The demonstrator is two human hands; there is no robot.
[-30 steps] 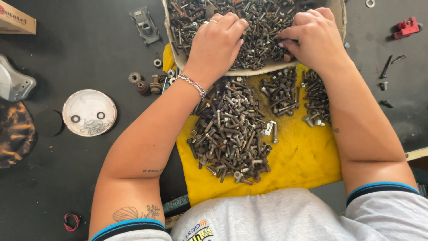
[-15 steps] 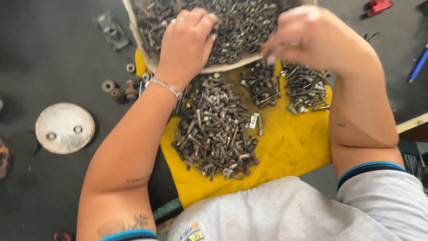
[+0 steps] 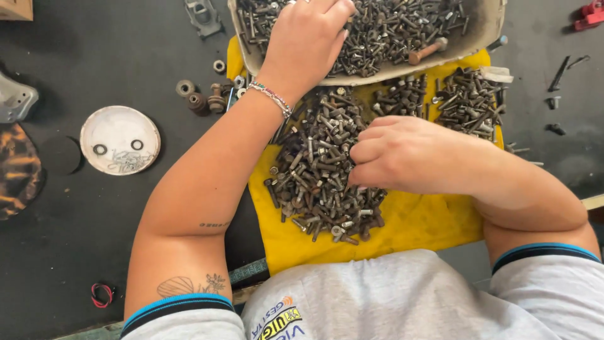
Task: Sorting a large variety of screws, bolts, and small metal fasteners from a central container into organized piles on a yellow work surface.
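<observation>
bolt pile (image 3: 321,170) on cloth (image 3: 415,220), tray (image 3: 484,25) behind

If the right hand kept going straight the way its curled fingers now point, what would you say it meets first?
The right hand points leftward in the picture, over the big pile of bolts on the yellow cloth. Its fingers seem to be at the pile's edge already, so it would meet those bolts first, though its height above them is unclear.
</observation>
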